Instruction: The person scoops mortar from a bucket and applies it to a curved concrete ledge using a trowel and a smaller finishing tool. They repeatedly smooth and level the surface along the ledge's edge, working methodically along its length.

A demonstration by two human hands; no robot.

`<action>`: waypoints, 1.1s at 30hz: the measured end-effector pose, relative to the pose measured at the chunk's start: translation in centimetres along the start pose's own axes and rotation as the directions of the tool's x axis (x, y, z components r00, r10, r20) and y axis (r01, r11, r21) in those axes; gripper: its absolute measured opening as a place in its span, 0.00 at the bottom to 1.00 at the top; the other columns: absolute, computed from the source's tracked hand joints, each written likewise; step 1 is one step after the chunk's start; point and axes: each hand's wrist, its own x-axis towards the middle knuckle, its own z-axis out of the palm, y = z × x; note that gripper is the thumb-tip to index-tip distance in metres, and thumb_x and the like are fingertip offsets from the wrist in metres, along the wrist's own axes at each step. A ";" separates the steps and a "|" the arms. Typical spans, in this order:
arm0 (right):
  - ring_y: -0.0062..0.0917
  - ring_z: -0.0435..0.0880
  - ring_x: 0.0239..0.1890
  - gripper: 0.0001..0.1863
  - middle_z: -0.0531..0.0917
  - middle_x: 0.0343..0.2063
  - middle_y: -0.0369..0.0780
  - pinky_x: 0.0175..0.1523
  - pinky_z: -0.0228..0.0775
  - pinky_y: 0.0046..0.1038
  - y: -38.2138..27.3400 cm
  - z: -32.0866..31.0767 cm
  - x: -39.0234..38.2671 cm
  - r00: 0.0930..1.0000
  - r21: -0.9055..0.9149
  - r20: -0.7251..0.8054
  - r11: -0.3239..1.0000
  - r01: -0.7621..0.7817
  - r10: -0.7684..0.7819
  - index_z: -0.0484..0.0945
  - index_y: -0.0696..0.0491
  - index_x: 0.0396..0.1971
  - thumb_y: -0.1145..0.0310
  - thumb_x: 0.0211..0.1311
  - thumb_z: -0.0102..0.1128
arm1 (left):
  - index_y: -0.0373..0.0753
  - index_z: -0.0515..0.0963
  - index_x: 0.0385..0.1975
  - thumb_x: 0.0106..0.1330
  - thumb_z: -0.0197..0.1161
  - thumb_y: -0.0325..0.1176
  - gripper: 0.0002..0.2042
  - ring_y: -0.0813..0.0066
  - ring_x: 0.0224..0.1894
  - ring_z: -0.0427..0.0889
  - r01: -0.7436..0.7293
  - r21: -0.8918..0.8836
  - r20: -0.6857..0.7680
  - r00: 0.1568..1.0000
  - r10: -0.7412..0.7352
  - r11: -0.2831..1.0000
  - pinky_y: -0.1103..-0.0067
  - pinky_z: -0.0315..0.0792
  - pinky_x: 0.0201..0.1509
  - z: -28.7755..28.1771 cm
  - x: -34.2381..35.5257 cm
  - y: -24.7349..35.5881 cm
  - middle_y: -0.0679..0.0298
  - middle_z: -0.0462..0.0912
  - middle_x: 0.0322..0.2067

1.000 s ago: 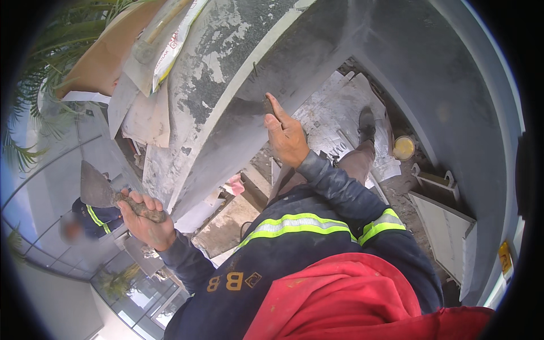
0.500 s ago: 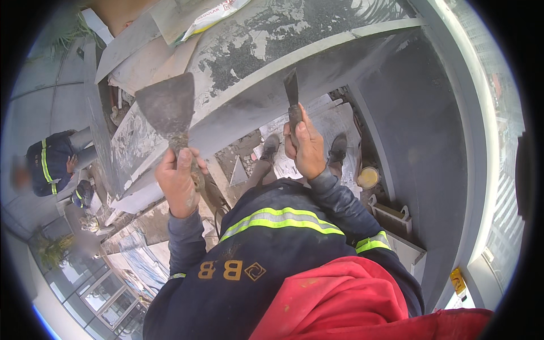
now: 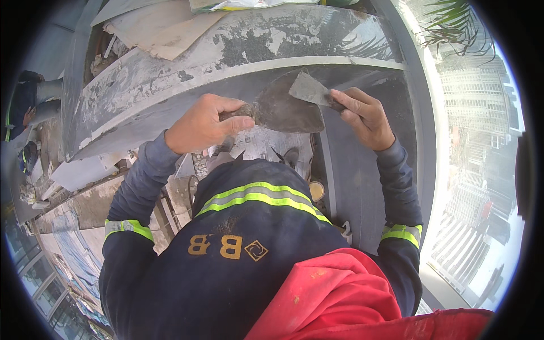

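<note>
My left hand [image 3: 205, 124] is closed round the handle of a wide putty knife [image 3: 283, 112], its broad dark blade pointing right. In my right hand [image 3: 365, 118] is a smaller putty knife [image 3: 307, 89] with a grey, residue-covered blade. That smaller blade lies over the upper right part of the wide one, pointing left. Both tools are held up in front of my chest, over the inner side of a low ledge. The fingers of both hands wrap the handles, hiding most of the right one.
Ahead runs a grey ledge [image 3: 249, 42] with peeling white patches, with cardboard sheets [image 3: 167, 28] on its left. A round yellow container [image 3: 317, 191] stands on the floor near my feet. A co-worker [image 3: 25, 110] is at the far left. Buildings show beyond the right-hand frame [image 3: 426, 113].
Held apart and upright before, the two putty knives have come together, and the smaller blade now overlaps the wide one. My left hand moved right, my right hand moved right and up. The view shifted.
</note>
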 end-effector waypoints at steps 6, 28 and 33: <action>0.34 0.80 0.33 0.28 0.81 0.35 0.45 0.40 0.75 0.31 -0.4 -0.4 -1.8 0.999 -0.107 0.010 0.993 0.043 -0.042 0.76 0.52 0.63 0.76 0.60 0.63 | 0.28 0.81 0.37 0.67 0.69 0.45 0.20 0.85 0.23 0.64 -0.079 -0.111 0.025 0.996 0.082 0.991 0.80 0.63 0.25 0.6 -0.5 -0.5 0.65 0.71 0.18; 0.28 0.80 0.25 0.32 0.81 0.30 0.36 0.29 0.72 0.29 -3.0 -7.9 -2.8 0.993 -0.696 -0.113 0.712 -0.094 0.021 0.78 0.51 0.60 0.74 0.50 0.74 | 0.27 0.77 0.31 0.68 0.66 0.44 0.20 0.44 0.24 0.70 -0.173 0.381 -0.494 0.792 0.358 0.908 0.65 0.68 0.30 7.0 3.1 6.2 0.44 0.74 0.22; 0.27 0.79 0.25 0.33 0.80 0.29 0.37 0.29 0.72 0.30 -2.4 -9.2 -2.8 0.987 -0.635 -0.138 0.772 -0.026 -0.080 0.78 0.51 0.61 0.72 0.51 0.75 | 0.26 0.77 0.35 0.68 0.66 0.45 0.21 0.48 0.26 0.74 0.052 0.311 -0.525 0.842 0.126 0.949 0.67 0.68 0.32 6.2 1.7 5.3 0.44 0.75 0.23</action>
